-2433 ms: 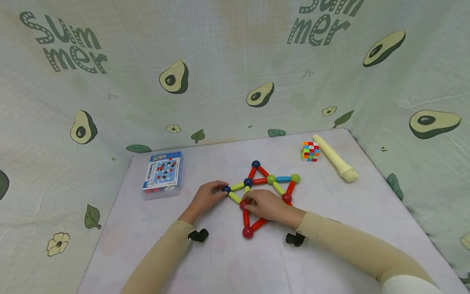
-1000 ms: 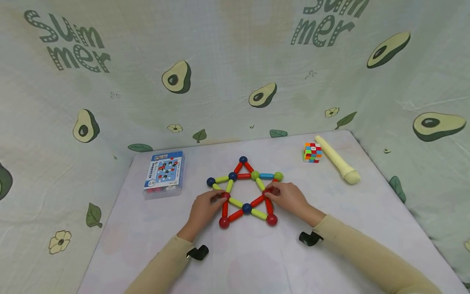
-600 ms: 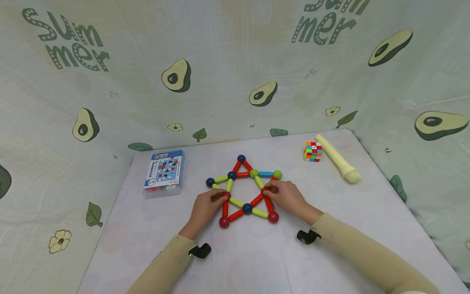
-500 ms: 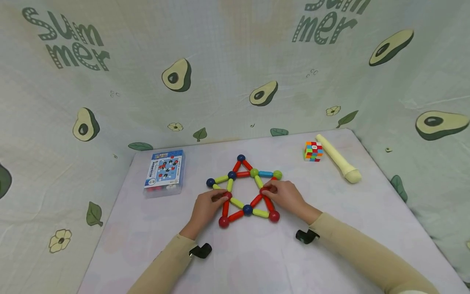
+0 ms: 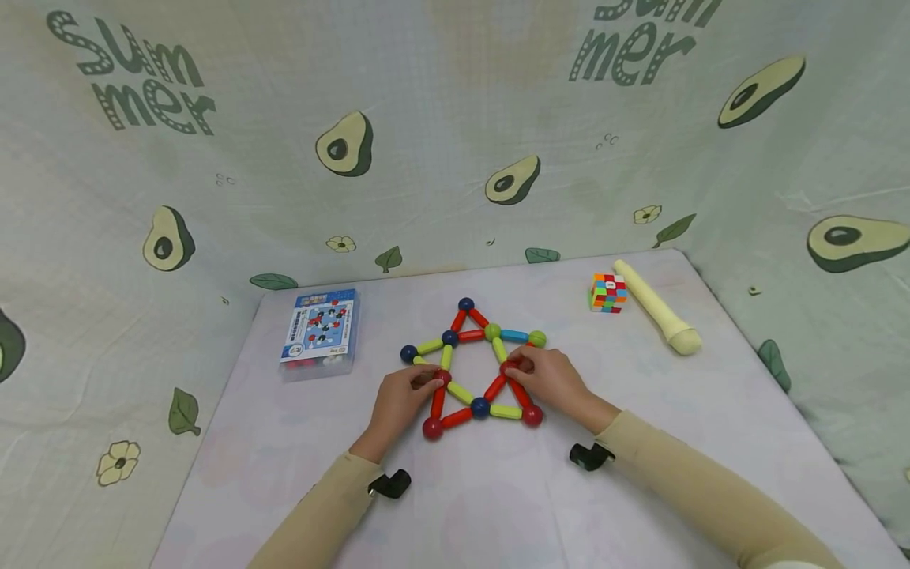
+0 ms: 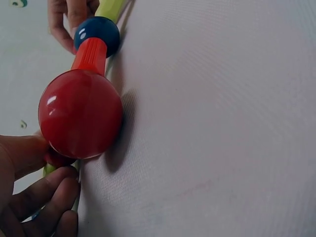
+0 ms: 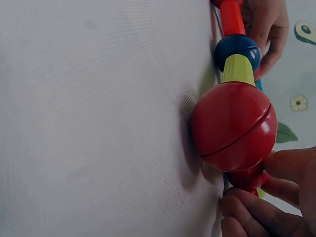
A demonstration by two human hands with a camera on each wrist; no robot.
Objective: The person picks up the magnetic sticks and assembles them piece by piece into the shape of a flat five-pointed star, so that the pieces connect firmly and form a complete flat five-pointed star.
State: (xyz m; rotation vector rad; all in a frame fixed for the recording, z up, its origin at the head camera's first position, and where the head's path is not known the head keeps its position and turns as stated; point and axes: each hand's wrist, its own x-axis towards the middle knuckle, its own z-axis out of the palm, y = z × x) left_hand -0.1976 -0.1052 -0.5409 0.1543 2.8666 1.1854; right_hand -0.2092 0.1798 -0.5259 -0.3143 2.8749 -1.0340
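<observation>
A star-shaped frame of coloured magnetic rods and balls lies flat on the table, with a dark blue ball [image 5: 480, 408] at its near inner corner. My left hand [image 5: 400, 399] pinches a red ball [image 5: 443, 378] on the frame's left side. On the other side my right hand [image 5: 557, 382] pinches another red ball [image 5: 505, 369], partly hidden by the fingers. Two larger-looking red balls form the near points, the left one [image 6: 80, 114] large in the left wrist view and the right one [image 7: 234, 127] large in the right wrist view. My right hand partly covers a red rod below the green ball [image 5: 537, 339].
A clear plastic box [image 5: 319, 335] with a blue-and-white printed card stands at the back left of the table [image 5: 455, 506]. At the back right are a puzzle cube [image 5: 608, 293] and a pale yellow stick with a rounded end [image 5: 657, 308]. A patterned cloth hangs behind.
Both hands came from other spots on the frame to the two red side balls, and the frame shifted left and turned. Over the last half second it has moved only slightly.
</observation>
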